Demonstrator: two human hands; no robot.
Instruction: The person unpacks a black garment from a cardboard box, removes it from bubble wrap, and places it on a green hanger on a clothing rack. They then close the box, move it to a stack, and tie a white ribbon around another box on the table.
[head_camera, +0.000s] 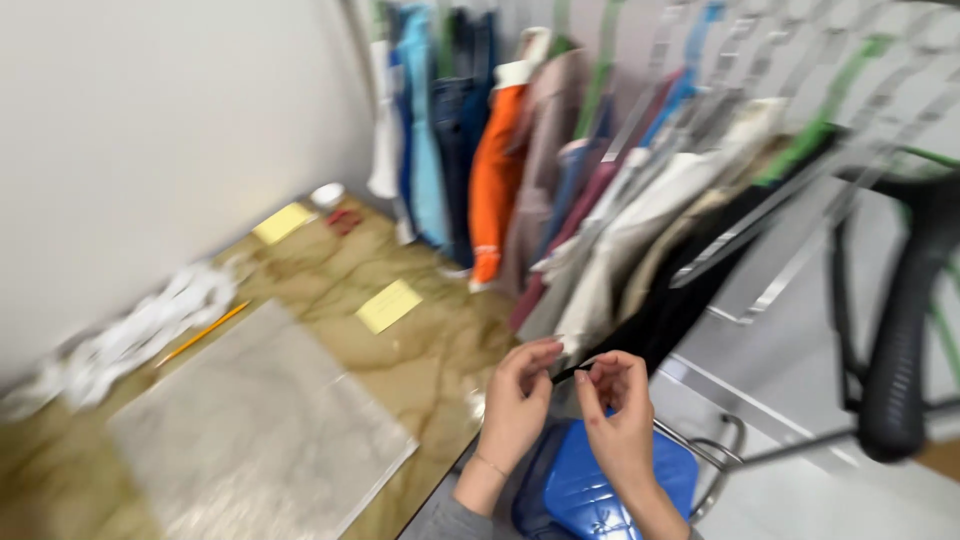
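My left hand (518, 398) and my right hand (612, 412) meet low in the middle of the blurred head view. Together their fingertips pinch a thin dark strip (568, 373) that runs from a black garment (690, 285) hanging on the clothes rail. Right below my hands is a blue plastic object (590, 480); I cannot tell what it is.
A row of hung clothes fills the top: light blue, dark denim, an orange piece (495, 170), pink and cream ones. On the marbled floor lie yellow paper sheets (388, 305), a pencil (205, 332), white crumpled material (140, 335) and a pale slab (255, 430). A black chair (900, 330) stands at right.
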